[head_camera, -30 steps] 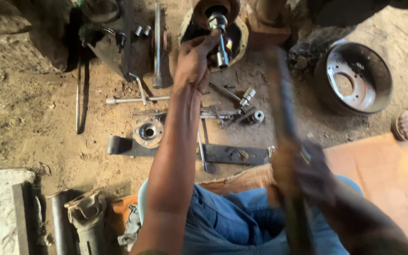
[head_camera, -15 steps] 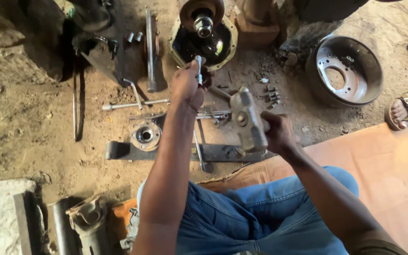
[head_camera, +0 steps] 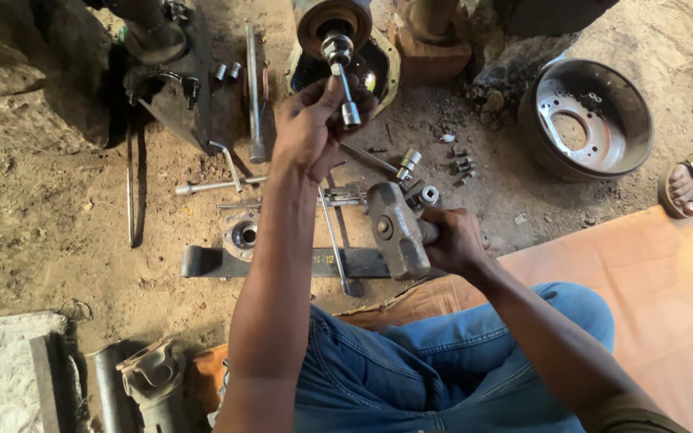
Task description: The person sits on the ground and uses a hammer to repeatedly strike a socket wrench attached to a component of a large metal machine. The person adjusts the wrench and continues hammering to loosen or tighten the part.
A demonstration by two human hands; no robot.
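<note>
Left hand (head_camera: pixel 308 128) pinching a metal rod (head_camera: pixel 345 88) now set against the hub (head_camera: pixel 335 32), right hand (head_camera: pixel 455 240) gripping the hammer (head_camera: pixel 397 230), lowered since a moment ago

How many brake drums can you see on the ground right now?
1. The brake drum lies open side up on the dirt at upper right, beyond the hammer held in the right hand. Others may sit outside the view.
</note>
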